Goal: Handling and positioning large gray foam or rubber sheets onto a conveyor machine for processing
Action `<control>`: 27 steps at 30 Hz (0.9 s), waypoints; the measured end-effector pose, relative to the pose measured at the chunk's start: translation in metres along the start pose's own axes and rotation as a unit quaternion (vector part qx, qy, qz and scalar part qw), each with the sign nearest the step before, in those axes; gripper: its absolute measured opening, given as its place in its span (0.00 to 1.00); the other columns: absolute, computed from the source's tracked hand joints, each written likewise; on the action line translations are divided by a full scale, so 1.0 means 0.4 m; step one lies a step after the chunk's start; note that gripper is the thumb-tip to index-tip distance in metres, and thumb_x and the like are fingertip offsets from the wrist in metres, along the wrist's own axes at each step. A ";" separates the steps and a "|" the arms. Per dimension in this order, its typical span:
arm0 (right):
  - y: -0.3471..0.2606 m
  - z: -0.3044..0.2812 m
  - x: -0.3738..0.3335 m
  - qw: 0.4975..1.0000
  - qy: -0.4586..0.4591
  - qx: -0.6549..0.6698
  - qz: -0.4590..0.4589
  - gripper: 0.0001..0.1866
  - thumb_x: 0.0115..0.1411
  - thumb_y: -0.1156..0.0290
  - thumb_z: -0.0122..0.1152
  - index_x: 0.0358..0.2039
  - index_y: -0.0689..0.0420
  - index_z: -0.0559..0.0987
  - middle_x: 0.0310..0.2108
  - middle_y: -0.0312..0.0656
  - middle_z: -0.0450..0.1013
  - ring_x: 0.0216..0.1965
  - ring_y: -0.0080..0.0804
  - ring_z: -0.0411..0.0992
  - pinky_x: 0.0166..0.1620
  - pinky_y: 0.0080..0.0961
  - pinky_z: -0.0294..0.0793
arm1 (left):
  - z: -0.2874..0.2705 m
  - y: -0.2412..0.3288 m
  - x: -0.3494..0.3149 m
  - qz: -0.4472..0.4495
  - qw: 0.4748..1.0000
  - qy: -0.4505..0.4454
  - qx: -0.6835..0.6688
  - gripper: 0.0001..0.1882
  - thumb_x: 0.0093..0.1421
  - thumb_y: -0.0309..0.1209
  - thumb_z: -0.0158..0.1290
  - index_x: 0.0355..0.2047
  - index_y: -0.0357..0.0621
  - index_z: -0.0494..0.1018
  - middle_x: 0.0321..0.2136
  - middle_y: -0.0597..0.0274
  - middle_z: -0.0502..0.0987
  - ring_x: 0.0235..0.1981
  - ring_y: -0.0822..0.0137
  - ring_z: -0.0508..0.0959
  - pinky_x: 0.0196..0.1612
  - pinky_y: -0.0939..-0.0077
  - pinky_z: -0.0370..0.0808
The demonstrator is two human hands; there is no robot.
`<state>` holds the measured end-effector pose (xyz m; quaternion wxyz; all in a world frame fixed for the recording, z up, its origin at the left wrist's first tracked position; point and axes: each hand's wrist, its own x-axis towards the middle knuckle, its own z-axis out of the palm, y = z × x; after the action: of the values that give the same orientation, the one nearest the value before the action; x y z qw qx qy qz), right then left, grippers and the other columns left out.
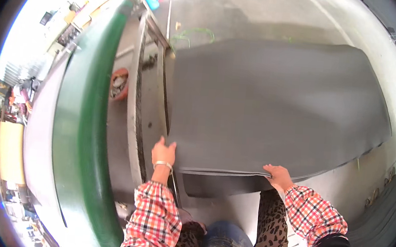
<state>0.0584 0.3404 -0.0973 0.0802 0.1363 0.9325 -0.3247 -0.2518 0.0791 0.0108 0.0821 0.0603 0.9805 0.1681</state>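
From where I stood, the right hand point(279, 177) pinched the grey sheets point(275, 106). The left hand point(163, 155) was at their corner, grip unclear.

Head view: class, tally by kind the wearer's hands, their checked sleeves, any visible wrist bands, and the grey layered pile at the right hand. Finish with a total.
Hands: 2 (left hand, right hand)
Checked sleeves: 2 (left sleeve, right sleeve)
Wrist band: 1
Grey layered pile: 1
Total: 6
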 end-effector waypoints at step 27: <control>0.013 -0.206 -0.193 0.978 0.155 0.134 0.033 0.34 0.49 0.63 0.62 0.56 0.57 0.62 0.55 0.50 0.60 0.57 0.44 0.59 0.54 0.34 0.61 | -0.383 0.662 -0.153 0.424 0.896 -0.056 -0.123 0.22 0.50 0.31 0.49 0.46 0.38 0.69 0.32 0.42 0.74 0.32 0.54 0.74 0.39 0.70 0.71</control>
<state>0.1284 0.3804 -0.0179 -0.0733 0.2251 0.8765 -0.4192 -0.1958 0.2689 0.2519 0.0645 0.4690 0.8273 0.3024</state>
